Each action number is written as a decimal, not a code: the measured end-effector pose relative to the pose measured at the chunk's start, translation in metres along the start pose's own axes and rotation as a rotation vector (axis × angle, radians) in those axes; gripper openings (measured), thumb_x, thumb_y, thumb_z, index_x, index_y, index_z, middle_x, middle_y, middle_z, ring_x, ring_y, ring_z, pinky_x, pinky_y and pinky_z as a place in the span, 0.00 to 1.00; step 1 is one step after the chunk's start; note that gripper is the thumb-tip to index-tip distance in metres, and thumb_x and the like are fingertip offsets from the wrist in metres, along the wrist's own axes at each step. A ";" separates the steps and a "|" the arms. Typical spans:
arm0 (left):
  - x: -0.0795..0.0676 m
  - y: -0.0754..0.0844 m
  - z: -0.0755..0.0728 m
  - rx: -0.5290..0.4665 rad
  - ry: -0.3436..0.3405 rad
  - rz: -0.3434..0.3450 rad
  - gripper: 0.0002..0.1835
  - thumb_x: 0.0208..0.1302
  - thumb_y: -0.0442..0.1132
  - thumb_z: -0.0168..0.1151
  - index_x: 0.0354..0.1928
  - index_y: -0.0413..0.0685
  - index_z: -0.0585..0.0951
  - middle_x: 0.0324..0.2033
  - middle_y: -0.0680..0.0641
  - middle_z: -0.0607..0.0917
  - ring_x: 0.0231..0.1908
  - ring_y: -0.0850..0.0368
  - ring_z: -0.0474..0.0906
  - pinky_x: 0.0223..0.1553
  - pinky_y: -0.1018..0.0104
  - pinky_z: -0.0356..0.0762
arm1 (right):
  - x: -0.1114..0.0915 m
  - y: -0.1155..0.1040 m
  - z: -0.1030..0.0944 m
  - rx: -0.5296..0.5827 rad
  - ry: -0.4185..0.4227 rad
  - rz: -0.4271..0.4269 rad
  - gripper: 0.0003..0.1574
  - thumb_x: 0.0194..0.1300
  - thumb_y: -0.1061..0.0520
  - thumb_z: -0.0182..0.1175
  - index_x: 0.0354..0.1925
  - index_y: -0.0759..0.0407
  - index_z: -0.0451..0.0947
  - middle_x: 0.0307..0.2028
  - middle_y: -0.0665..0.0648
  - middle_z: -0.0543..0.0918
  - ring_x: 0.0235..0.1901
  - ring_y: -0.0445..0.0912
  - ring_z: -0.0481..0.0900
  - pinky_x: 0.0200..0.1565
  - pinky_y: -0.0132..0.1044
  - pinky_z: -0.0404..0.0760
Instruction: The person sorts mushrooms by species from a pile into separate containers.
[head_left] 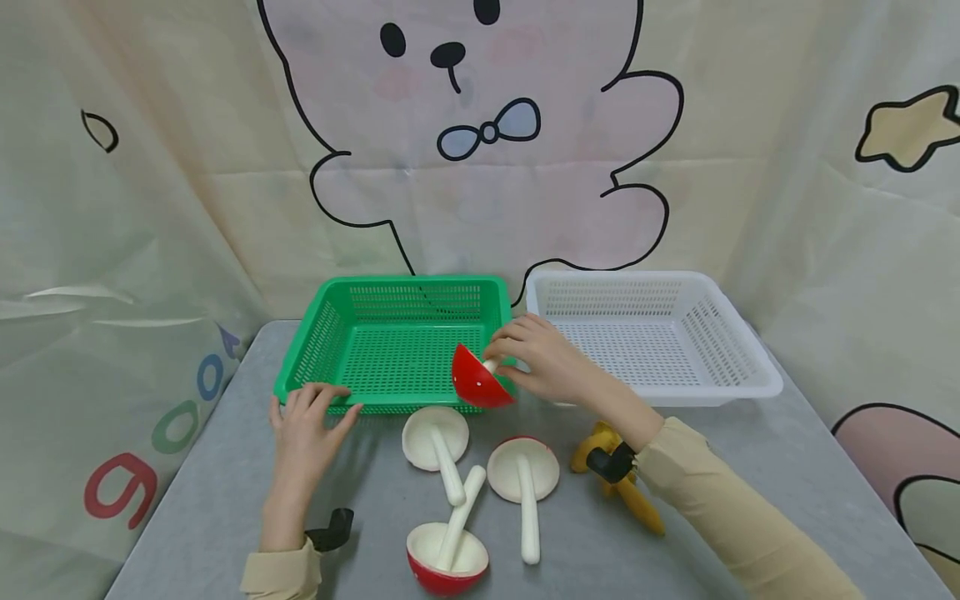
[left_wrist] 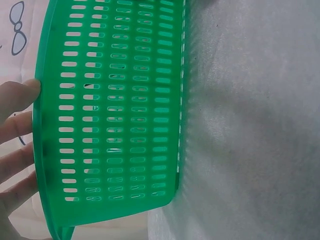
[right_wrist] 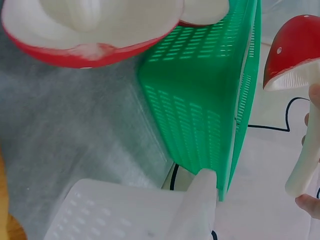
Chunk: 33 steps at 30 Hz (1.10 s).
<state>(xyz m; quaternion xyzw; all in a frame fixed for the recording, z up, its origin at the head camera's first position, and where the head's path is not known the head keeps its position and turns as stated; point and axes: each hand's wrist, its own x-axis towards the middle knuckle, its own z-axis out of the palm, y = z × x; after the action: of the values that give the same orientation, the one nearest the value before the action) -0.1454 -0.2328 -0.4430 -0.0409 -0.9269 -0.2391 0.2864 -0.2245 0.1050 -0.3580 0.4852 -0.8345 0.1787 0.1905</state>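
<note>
My right hand [head_left: 534, 358] pinches the pale stem of a toy mushroom [head_left: 478, 382], whose red cap has white spots. It is held above the right front corner of the green basket [head_left: 390, 403]. In the right wrist view, the same mushroom [right_wrist: 295, 47] shows at the right edge with fingertips at its stem. My left hand [head_left: 309, 429] rests on the basket's front rim near the left corner, fingers spread. Up close, its fingers [left_wrist: 17, 162] touch the rim. Three more toy mushrooms lie in front: one [head_left: 422, 437] by the basket, another [head_left: 517, 479] to its right, a third [head_left: 431, 583] nearest.
A white basket [head_left: 750, 392] stands right of the green one. A yellow-brown thing [head_left: 641, 508] lies partly hidden under my right wrist. The grey tabletop [head_left: 202, 517] ends at a patterned curtain [head_left: 487, 208] behind the baskets.
</note>
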 end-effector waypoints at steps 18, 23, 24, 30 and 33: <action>-0.001 0.001 -0.003 0.007 -0.008 0.004 0.14 0.54 0.42 0.72 0.42 0.47 0.83 0.40 0.43 0.79 0.48 0.40 0.71 0.64 0.23 0.43 | 0.037 0.007 0.025 -0.040 -0.115 0.056 0.10 0.60 0.58 0.67 0.42 0.51 0.84 0.42 0.49 0.83 0.46 0.47 0.77 0.52 0.45 0.76; -0.001 0.001 -0.003 0.004 -0.010 -0.004 0.14 0.54 0.41 0.72 0.41 0.46 0.83 0.40 0.43 0.79 0.48 0.40 0.70 0.64 0.23 0.42 | 0.049 0.008 0.031 -0.046 -0.189 0.077 0.10 0.61 0.55 0.66 0.43 0.50 0.83 0.44 0.50 0.83 0.48 0.48 0.77 0.57 0.51 0.75; -0.002 0.001 -0.003 0.004 -0.011 -0.006 0.14 0.54 0.41 0.72 0.41 0.46 0.83 0.40 0.43 0.79 0.48 0.40 0.70 0.64 0.23 0.42 | 0.052 0.008 0.033 -0.050 -0.203 0.079 0.10 0.62 0.55 0.65 0.43 0.50 0.83 0.44 0.49 0.83 0.48 0.48 0.77 0.58 0.52 0.74; -0.002 0.002 -0.003 0.002 -0.016 -0.010 0.14 0.54 0.41 0.72 0.42 0.46 0.83 0.40 0.44 0.79 0.49 0.41 0.70 0.64 0.23 0.41 | 0.064 0.013 0.041 -0.059 -0.299 0.096 0.10 0.64 0.54 0.63 0.44 0.49 0.83 0.45 0.49 0.82 0.49 0.48 0.76 0.59 0.54 0.73; -0.002 0.002 -0.002 0.007 -0.017 -0.005 0.14 0.55 0.42 0.72 0.42 0.47 0.83 0.40 0.44 0.79 0.49 0.41 0.70 0.64 0.23 0.41 | 0.069 0.014 0.044 -0.054 -0.367 0.108 0.10 0.64 0.55 0.63 0.45 0.49 0.82 0.46 0.49 0.82 0.50 0.48 0.76 0.60 0.55 0.72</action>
<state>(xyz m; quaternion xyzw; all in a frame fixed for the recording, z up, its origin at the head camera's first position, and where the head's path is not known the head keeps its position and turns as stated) -0.1426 -0.2322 -0.4415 -0.0396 -0.9302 -0.2364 0.2781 -0.2748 0.0391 -0.3631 0.4590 -0.8845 0.0747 0.0382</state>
